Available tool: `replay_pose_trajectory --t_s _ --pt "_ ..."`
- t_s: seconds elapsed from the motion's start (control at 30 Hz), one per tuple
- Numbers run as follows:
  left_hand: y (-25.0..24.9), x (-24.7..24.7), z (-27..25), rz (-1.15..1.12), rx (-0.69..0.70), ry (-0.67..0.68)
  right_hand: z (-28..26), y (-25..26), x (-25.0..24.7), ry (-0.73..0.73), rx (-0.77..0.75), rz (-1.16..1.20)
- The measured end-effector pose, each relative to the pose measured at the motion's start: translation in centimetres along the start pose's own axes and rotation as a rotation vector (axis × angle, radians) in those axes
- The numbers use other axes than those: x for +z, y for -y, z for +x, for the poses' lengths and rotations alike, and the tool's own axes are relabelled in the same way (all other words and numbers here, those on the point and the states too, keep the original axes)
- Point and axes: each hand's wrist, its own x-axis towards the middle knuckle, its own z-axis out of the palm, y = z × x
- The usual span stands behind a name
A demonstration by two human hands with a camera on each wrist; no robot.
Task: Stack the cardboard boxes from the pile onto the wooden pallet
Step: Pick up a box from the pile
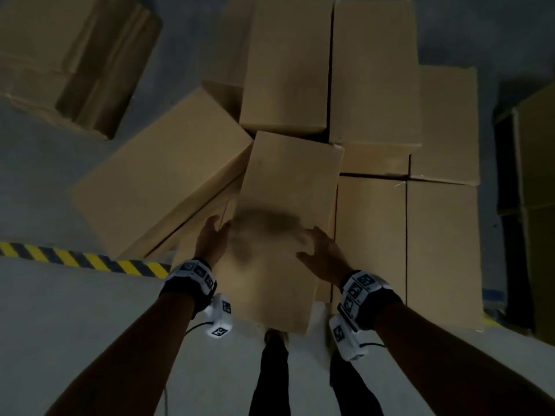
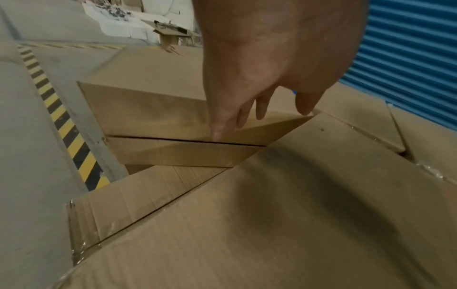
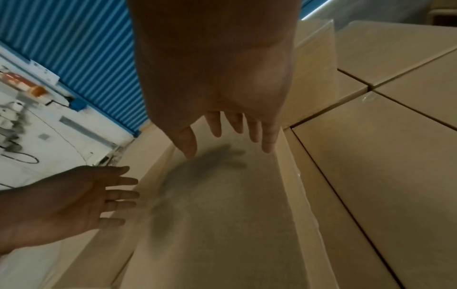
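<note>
Both hands are open with fingers straight and grip nothing yet: the left hand reaches for the left edge of the nearest box, low in the middle of the head view, and the right hand hovers over its top near the right edge. To lift cleanly, I would slide each palm down onto an opposite long side and squeeze inward before raising it, since the box lies tilted on the pile and leans against a slanted box at the left. The striped floor tape runs at the lower left; the wooden pallet is not in view.
</note>
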Motion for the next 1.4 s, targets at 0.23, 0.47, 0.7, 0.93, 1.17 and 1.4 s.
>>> replay_pose_trajectory --t_s 0.23,0.47,0.7,0.93,1.17,1.4 --pt "0.5 2.9 2.0 -0.016 -0.044 0.139 0.5 -2.6 1.9 -0.048 -0.001 -0.195" --pt "-2.0 5.4 -2.0 -0.118 0.102 0.163 -0.4 -7.1 -1.6 -0.125 0.177 0.084" --pt "-7.0 11.2 -7.9 -0.229 0.225 0.452 -4.4 -9.2 -4.4 -0.251 0.200 0.419" --pt "-5.6 15.4 -3.7 0.065 0.077 0.158 -6.9 -15.8 -5.1 -0.440 0.392 0.734" --pt "-6.3 21.2 -4.3 -0.065 -0.104 0.380 -6.4 -20.9 -5.8 -0.362 0.580 0.826" --pt "-8.9 21.5 -10.2 -0.103 -0.067 0.224 -7.9 -23.0 -5.6 -0.363 0.572 0.848"
